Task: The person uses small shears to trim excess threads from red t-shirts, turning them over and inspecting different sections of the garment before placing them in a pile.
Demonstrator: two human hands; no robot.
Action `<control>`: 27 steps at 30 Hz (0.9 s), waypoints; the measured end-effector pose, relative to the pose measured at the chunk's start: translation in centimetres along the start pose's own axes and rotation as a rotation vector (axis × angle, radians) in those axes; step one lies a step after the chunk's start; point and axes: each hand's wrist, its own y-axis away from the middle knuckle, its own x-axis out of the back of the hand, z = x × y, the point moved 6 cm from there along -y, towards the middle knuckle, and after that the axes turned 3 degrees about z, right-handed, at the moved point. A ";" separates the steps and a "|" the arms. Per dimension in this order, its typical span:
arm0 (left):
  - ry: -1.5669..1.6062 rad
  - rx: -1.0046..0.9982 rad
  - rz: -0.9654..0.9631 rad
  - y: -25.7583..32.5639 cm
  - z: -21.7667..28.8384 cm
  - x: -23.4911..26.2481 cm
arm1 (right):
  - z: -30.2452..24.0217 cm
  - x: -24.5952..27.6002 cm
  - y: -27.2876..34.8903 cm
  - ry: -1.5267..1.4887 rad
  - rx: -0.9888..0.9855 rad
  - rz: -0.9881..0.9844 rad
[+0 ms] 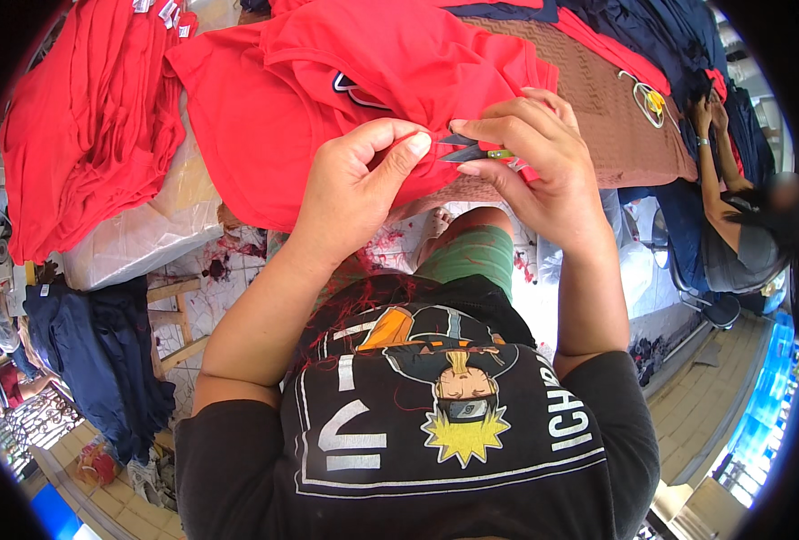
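Observation:
My left hand (350,184) is closed, thumb and forefinger pinching a bit of the red garment (255,117), likely at its edge or a thread; the exact spot is too small to tell. In my right hand (552,166) is a pair of thread snips (467,155), with its dark blades parted and pointing left at the pinched spot. The blades stand just beside my left fingertips. The red garment lies spread in front of me, with a dark and white emblem partly showing among its folds.
Red garments (93,117) are piled at the left on a plastic-wrapped bundle (147,234). A brown cloth (606,135) covers the surface at the right, bearing a yellow-white cord loop (649,101). Another person (750,234) handles dark cloth far right. Dark garments (102,360) hang lower left. Red thread scraps litter the floor.

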 end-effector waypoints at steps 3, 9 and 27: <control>-0.011 0.000 -0.003 0.0 0.0 -0.1 | 0.1 -0.1 0.1 0.023 -0.004 0.006; -0.005 -0.016 0.092 -0.3 -0.3 0.8 | 1.7 0.7 0.4 -0.090 -0.160 0.203; 0.216 -0.045 0.011 -0.9 0.2 1.1 | 6.2 -8.1 3.0 -0.782 -0.624 0.045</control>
